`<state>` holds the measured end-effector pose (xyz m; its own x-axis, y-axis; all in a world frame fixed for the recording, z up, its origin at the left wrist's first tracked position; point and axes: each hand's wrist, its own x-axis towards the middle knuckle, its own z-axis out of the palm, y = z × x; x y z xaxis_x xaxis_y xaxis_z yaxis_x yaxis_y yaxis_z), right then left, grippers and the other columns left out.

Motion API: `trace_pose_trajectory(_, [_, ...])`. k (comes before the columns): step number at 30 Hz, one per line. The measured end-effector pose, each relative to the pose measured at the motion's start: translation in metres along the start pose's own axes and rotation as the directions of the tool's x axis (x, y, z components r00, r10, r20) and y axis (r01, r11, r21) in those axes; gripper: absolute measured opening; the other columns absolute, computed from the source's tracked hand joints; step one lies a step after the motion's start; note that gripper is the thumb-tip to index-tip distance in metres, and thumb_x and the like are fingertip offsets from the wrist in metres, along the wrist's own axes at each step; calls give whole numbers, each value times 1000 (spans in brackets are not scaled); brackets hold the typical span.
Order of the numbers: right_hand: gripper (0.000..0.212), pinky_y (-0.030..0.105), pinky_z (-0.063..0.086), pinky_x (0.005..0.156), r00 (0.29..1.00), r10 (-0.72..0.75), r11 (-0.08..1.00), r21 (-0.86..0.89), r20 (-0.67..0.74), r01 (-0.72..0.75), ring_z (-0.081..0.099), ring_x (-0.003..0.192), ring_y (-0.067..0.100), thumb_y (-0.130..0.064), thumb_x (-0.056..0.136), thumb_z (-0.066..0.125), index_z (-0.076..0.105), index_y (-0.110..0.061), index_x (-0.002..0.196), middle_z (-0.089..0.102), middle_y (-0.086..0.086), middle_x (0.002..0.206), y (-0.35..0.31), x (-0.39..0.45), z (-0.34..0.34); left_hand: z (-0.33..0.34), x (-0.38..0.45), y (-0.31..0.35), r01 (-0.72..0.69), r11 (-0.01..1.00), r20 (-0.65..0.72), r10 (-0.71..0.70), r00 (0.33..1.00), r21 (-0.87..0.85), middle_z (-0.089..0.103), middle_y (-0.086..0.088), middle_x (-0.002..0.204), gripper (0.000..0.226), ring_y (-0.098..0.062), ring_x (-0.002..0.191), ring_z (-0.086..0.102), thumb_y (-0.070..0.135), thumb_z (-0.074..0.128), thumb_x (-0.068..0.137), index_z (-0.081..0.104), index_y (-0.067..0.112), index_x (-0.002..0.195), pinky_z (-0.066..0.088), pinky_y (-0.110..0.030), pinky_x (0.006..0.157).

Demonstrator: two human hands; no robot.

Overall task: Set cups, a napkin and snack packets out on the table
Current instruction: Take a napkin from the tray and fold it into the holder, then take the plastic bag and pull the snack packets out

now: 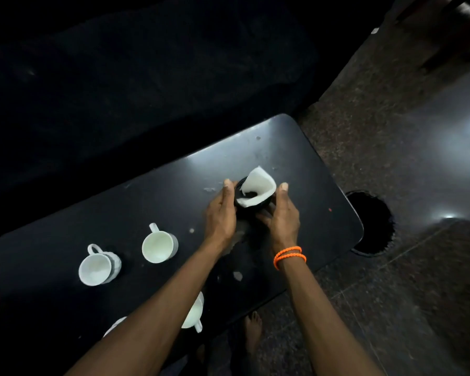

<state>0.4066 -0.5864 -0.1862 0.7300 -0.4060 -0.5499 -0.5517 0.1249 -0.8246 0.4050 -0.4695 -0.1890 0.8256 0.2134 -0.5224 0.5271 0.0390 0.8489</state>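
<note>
White cup (193, 314), near table edge, partly hidden under left forearm; another white rim (114, 325) at edge, mostly hidden. 2 white cups upright w/ handles: one (99, 267) far left, one (159, 246) beside it. Black table (323, 185). Left hand (219, 213) & right hand (281, 213) cupped round dark holder (255, 204), one per side, fingers curled on it. White napkin (258, 189) stands curled inside holder. Orange bands (289, 256) on right wrist.

A: hands status?
B: both arms extended forward. left hand (219, 215) and right hand (282, 213) face each other, fingers curled inward, thumbs pointing up, clasping together.
</note>
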Motion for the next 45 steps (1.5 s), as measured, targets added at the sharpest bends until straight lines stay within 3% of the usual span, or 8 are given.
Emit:
trace_pose_trajectory(9, [47,52,57,99,999,39,998,-54,14,-39,75,105,20,-77,85,51,81,-41,93,81,-7,102,46,-55,-8,-35,-56,-37,10,1000,-33,-10,999,19,77,8,126,60,-20,124,69,72,28,99,72,43,127,50,-47,113])
trace_pose_trajectory(22, [43,46,60,92,998,-68,961,-269,-7,64,72,93,16,-64,97,49,74,-32,83,74,-15,81,48,-81,-11,-47,-79,-63,13,1000,-76,-14,997,-10,72,11,130,61,-17,128,65,70,35,98,72,33,129,50,-49,113])
trace_pose_trajectory(25, [36,37,52,99,981,-192,932,-322,-42,168,67,109,15,-53,102,51,76,-26,105,75,-10,107,39,-83,-7,-54,-81,-57,-10,999,-124,16,992,47,67,25,100,42,-18,114,67,57,38,106,75,37,104,52,-51,108])
trace_pose_trajectory(28, [47,45,44,111,941,-337,853,-435,-33,290,56,129,27,-47,102,56,68,-12,130,66,10,133,21,-87,2,-67,-80,-48,-57,994,-164,71,984,91,66,18,99,36,-24,108,68,51,39,109,71,36,102,52,-48,104])
trace_pose_trajectory(32, [47,50,37,114,849,-521,686,-549,88,477,50,135,26,-46,100,58,64,-12,133,62,9,137,-2,-104,31,-98,-80,-38,-126,984,-225,153,962,128,66,2,79,41,-28,87,67,46,39,110,63,24,85,50,-42,85])
trace_pose_trajectory(36, [46,46,35,113,761,-587,537,-571,275,621,51,132,24,-44,100,60,63,-13,134,63,6,134,-10,-138,83,-145,-85,-30,-160,977,-357,201,912,142,55,12,67,43,-4,69,53,45,41,110,48,31,70,34,-31,71])
trace_pose_trajectory(41, [47,51,41,112,662,-561,451,-488,497,748,54,132,27,-41,99,64,64,-10,133,65,9,134,12,-190,158,-224,-96,-28,-141,990,-467,137,874,27,70,7,91,38,-16,95,68,46,41,110,67,21,98,53,-45,99])
trace_pose_trajectory(45, [47,47,42,112,568,-480,433,-384,668,816,56,130,27,-42,97,65,65,-11,133,66,9,134,47,-244,224,-309,-114,-38,-118,992,-616,64,785,-47,74,-1,123,54,-20,115,69,58,37,105,70,20,123,54,-49,103])
